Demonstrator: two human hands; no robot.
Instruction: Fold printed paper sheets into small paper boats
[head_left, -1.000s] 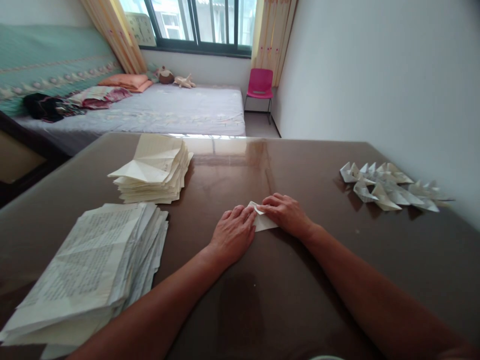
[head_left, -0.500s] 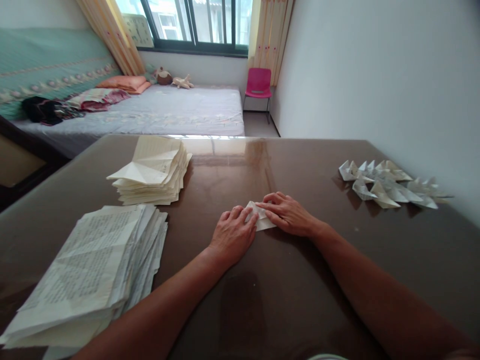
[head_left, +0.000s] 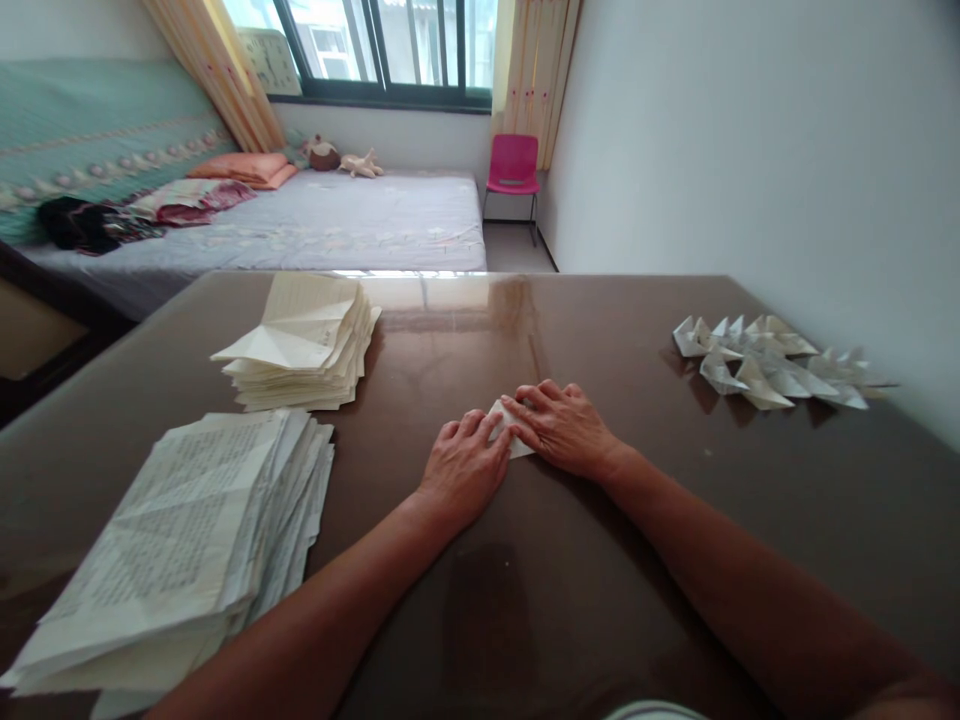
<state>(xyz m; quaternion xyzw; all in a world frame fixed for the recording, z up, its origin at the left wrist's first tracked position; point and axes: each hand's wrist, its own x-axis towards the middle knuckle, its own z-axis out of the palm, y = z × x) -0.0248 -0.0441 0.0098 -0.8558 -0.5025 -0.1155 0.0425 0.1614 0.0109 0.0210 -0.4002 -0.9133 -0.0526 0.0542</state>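
Observation:
A small piece of folded white paper (head_left: 519,449) lies on the brown table in front of me, mostly covered by my fingers. My left hand (head_left: 466,465) presses its left side, thumb and fingertips on the paper. From the right, my right hand (head_left: 562,425) reaches over it, fingers bent and tips pressing down close to the left fingertips. Several folded paper boats (head_left: 765,365) sit grouped at the far right of the table.
A stack of printed sheets (head_left: 172,530) lies at the near left, and a stack of cream creased sheets (head_left: 300,350) behind it. Beyond the brown table (head_left: 600,330) are a bed (head_left: 390,215) and a pink chair (head_left: 514,165). A white wall runs along the right.
My right hand has slid a little left over the folded paper, covering more of it. The left hand has hardly moved. The whole view has shifted slightly.

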